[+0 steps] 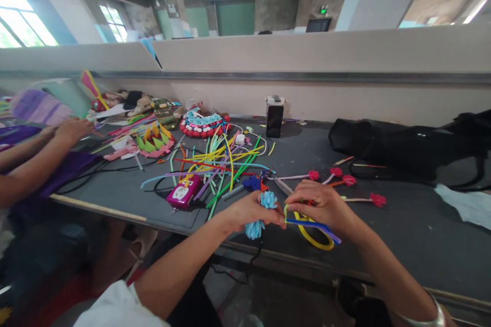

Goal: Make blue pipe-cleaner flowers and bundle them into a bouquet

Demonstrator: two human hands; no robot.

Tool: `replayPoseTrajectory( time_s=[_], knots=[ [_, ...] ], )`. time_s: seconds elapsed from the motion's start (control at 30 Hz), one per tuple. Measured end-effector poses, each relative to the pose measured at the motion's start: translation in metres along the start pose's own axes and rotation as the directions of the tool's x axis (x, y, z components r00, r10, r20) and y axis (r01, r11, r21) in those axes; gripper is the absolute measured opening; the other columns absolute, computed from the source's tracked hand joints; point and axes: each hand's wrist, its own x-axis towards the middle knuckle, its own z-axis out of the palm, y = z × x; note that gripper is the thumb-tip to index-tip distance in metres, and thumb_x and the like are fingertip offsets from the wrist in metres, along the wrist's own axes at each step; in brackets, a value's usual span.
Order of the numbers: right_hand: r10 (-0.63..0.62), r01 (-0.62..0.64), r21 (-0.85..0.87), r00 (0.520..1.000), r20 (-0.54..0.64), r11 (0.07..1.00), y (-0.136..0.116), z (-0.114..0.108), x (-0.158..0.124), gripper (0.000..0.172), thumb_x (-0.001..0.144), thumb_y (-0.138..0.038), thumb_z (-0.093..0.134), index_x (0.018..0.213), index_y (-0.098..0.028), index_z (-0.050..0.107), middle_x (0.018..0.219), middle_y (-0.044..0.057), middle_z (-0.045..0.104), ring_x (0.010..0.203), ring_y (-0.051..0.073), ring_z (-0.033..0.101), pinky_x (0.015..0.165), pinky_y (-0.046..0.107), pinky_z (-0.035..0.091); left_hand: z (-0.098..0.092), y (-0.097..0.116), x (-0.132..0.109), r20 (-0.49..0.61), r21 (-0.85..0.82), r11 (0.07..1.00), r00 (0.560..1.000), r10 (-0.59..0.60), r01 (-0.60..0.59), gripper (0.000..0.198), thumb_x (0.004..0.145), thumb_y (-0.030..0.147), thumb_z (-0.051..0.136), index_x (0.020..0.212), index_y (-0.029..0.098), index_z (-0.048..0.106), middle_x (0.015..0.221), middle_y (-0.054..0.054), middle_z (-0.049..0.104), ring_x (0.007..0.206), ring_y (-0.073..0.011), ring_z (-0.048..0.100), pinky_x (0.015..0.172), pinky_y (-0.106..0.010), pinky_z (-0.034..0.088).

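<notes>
Dark tabletop [422,235] looks matt, smooth; magenta box [192,187] at left — glossy, plastic-looking. Bangle [438,311] at near right shows shiny metal; blue flowers [268,200] look matt, ruffled.

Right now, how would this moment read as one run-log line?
left hand: holding blue flowers | right hand: at yellow-green strip | on table: magenta box, pink flowers, black bag

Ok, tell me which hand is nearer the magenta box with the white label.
Left. The left hand is to the right of the magenta box; the right hand is farther right, past the left hand.
</notes>
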Motion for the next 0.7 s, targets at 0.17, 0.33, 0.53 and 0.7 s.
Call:
replayPoseTrajectory(
  time_s=[0.17, 0.33, 0.53, 0.7],
  knots=[
    [-0.019, 0.019, -0.012, 1.0, 0.021, 1.0, 0.0, -0.002, 0.001, 0.018, 0.086, -0.035, 0.062, 0.08, -0.021, 0.073, 0.071, 0.002, 0.068, 0.071, 0.015, 0.06, 0.065, 0.025, 0.043, -0.002, -0.004, 0.001, 0.033, -0.029, 1.0, 0.999, -0.007, 0.008, 0.018, 0.064, 0.027, 0.073, 0.073, 0.011, 0.071, 0.075, -0.006, 0.07, 0.053, -0.0069, 0.04, 0.049, -0.022, 0.027],
    [-0.076, 0.079, -0.061, 0.996, 0.053, 0.995, -0.005, -0.006, 0.003, 0.021, 0.09, -0.032, 0.059, 0.08, -0.02, 0.072, 0.073, 0.003, 0.069, 0.072, 0.015, 0.06, 0.067, 0.026, 0.043, 0.008, -0.006, 0.007, -0.085, -0.006, 1.0, 0.996, -0.009, 0.008, 0.01, 0.058, 0.02, 0.071, 0.063, 0.012, 0.067, 0.065, -0.002, 0.066, 0.055, -0.008, 0.044, 0.053, -0.022, 0.03],
    [-0.132, 0.135, -0.258, 0.991, 0.032, 0.957, -0.021, -0.008, -0.002, 0.019, 0.09, -0.024, 0.057, 0.078, -0.019, 0.071, 0.071, 0.003, 0.068, 0.07, 0.015, 0.058, 0.065, 0.026, 0.041, 0.014, -0.01, 0.012, -0.332, -0.008, 0.992, 0.936, 0.118, -0.128, 0.008, 0.057, 0.018, 0.067, 0.061, 0.012, 0.067, 0.061, -0.001, 0.063, 0.061, -0.0115, 0.052, 0.065, -0.024, 0.039],
    [-0.11, 0.081, -0.343, 0.992, -0.066, 0.936, -0.031, 0.005, -0.005, 0.018, 0.089, -0.02, 0.054, 0.082, -0.02, 0.071, 0.073, 0.004, 0.069, 0.072, 0.016, 0.06, 0.068, 0.026, 0.043, 0.005, -0.014, 0.015, -0.466, -0.266, 0.946, 0.884, 0.044, -0.188, 0.011, 0.059, 0.019, 0.067, 0.068, 0.012, 0.068, 0.056, 0.002, 0.056, 0.049, -0.0058, 0.04, 0.049, -0.02, 0.029]
  ],
)
